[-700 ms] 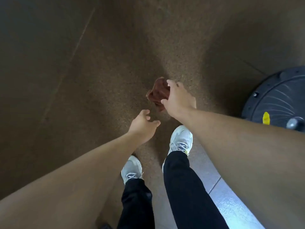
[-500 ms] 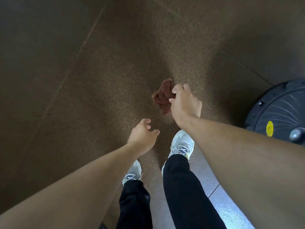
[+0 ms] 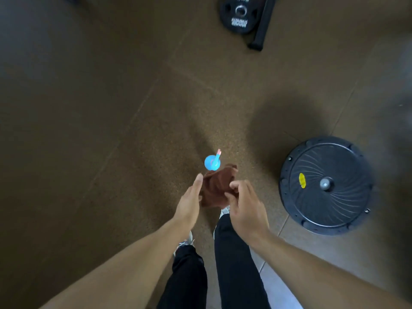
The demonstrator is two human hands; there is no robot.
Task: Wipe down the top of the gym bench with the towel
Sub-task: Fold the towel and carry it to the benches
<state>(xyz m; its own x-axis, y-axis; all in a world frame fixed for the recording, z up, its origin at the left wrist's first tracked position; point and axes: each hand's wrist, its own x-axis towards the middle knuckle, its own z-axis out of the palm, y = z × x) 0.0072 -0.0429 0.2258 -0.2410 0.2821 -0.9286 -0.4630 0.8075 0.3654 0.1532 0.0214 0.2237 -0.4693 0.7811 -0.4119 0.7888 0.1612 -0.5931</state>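
Head view: right hand (image 3: 246, 206) pinches bunched towel (image 3: 217, 188); left hand (image 3: 189, 201) flat against it, fingers straight, gathering a wiping pad.

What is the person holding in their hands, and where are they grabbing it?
A bunched-up brown cloth towel. The right hand pinches its right edge with curled fingers, while the left hand touches its left side with straight fingers.

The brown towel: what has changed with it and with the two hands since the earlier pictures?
The left hand came up from below and now touches the brown towel's left side with straight fingers. The right hand holds the towel as before. The view tilted up, so a blue bottle and a weight plate show. The balance trainer lies unmoved.
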